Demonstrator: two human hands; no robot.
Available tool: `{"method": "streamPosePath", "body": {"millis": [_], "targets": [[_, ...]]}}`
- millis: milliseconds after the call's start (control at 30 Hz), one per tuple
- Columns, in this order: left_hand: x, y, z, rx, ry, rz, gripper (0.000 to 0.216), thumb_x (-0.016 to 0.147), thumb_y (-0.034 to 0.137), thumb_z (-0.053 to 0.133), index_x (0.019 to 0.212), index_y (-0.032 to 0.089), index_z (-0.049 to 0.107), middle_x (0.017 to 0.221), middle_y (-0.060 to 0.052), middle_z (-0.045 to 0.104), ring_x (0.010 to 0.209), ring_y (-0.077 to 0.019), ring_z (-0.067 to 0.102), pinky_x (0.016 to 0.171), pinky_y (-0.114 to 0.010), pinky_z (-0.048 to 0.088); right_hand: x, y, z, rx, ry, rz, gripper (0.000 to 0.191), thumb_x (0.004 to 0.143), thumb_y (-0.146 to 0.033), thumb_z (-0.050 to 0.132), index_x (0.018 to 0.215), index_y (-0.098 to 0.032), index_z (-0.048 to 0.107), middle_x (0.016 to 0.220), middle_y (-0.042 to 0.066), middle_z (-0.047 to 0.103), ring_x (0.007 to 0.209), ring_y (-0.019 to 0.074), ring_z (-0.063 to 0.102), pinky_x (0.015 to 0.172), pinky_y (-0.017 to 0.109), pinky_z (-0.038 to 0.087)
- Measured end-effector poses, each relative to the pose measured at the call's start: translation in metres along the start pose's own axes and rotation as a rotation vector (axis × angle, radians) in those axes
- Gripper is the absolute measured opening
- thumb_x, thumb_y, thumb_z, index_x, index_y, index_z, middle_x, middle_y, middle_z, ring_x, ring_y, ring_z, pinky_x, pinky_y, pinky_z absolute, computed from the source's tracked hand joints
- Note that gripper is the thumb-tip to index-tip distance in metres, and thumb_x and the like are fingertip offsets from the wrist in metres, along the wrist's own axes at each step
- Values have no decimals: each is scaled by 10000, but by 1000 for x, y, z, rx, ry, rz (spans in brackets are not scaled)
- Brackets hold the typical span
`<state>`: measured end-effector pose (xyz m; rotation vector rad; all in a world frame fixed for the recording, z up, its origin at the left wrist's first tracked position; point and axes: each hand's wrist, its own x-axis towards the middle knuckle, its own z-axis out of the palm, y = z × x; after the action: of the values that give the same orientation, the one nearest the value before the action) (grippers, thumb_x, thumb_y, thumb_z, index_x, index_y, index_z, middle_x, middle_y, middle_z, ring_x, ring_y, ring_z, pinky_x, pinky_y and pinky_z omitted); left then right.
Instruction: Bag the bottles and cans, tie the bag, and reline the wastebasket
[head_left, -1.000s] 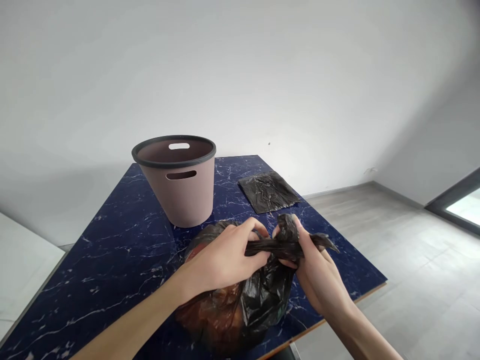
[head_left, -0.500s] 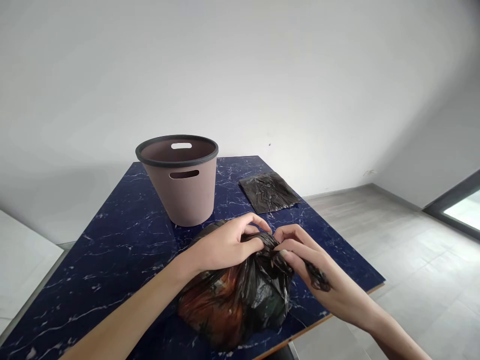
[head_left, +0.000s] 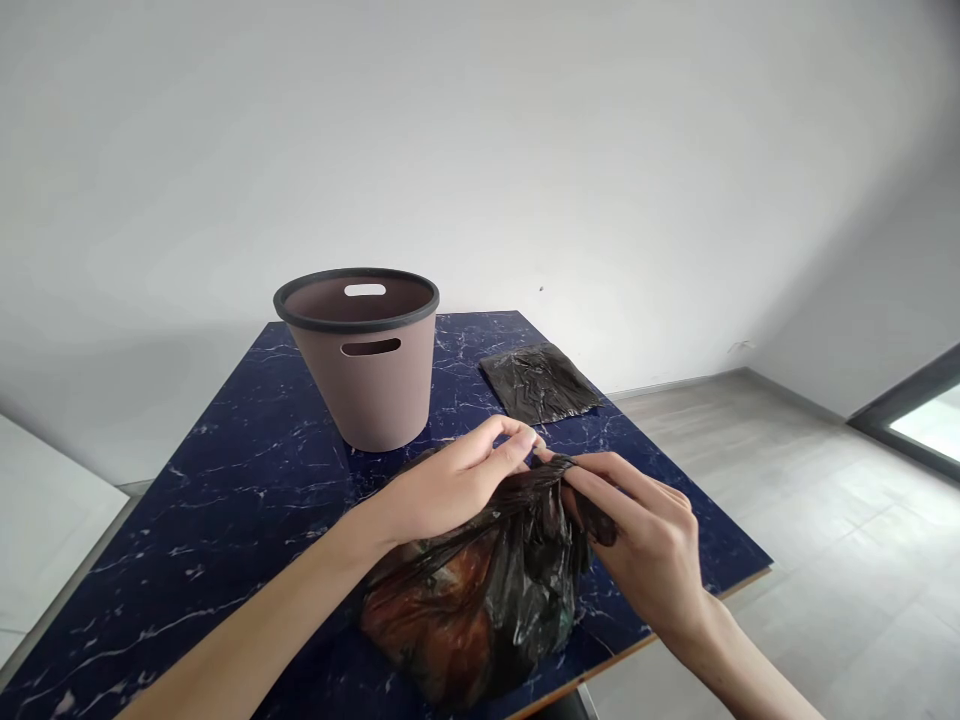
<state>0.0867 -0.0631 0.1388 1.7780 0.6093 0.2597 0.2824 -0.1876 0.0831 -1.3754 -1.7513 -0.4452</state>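
Note:
A thin black garbage bag (head_left: 480, 600), bulging with orange-brown and dark contents, rests near the front of the table. My left hand (head_left: 457, 480) lies over the upper left of the bag, its thumb and fingertips pinched together at the gathered neck. From the other side my right hand (head_left: 637, 510) grips the twisted top of the bag, fingers closed around the bunched plastic. The fingertips of both hands nearly meet. Part of the bunched end shows beneath my right fingers; the rest is hidden.
A mauve trash can (head_left: 379, 395) with a dark rim and handle slots stands behind the bag. A folded black plastic bag (head_left: 540, 382) lies at the back right of the blue marbled table (head_left: 202, 520). A white wall rises behind; grey floor (head_left: 825, 490) is at the right.
My right hand has turned over and now grips the neck with its knuckles up. My left thumb has moved up to its fingertips. The bag's neck is pulled slightly higher.

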Motion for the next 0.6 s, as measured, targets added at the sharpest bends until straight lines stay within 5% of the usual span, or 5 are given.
{"method": "streamPosePath", "body": {"millis": [167, 267, 600], "targets": [[11, -12, -4, -150, -130, 12, 451, 1112, 447, 605, 1513, 269, 503, 1402, -123, 743, 1293, -281, 711, 1088, -454, 533, 2, -7, 8, -14, 197, -91, 267, 971, 10, 662, 958, -239, 757, 939, 55, 775, 698, 135, 692, 653, 263, 556], [14, -13, -8, -138, -187, 157, 435, 1066, 277, 679, 1493, 253, 597, 1429, -115, 733, 1222, -238, 738, 1065, -393, 556, 1, -5, 15, -3, 243, -142, 319, 950, 79, 634, 1010, -220, 725, 1019, 67, 762, 778, 129, 710, 682, 249, 576], [12, -8, -6, 18, 57, 255, 253, 974, 243, 786, 1220, 249, 847, 1173, -16, 861, 1103, -212, 803, 1003, -312, 619, -19, 6, 25, 87, 48, -21, 573, 858, 132, 461, 1267, -218, 658, 1338, 142, 582, 1065, 202, 708, 819, 326, 644]]}}
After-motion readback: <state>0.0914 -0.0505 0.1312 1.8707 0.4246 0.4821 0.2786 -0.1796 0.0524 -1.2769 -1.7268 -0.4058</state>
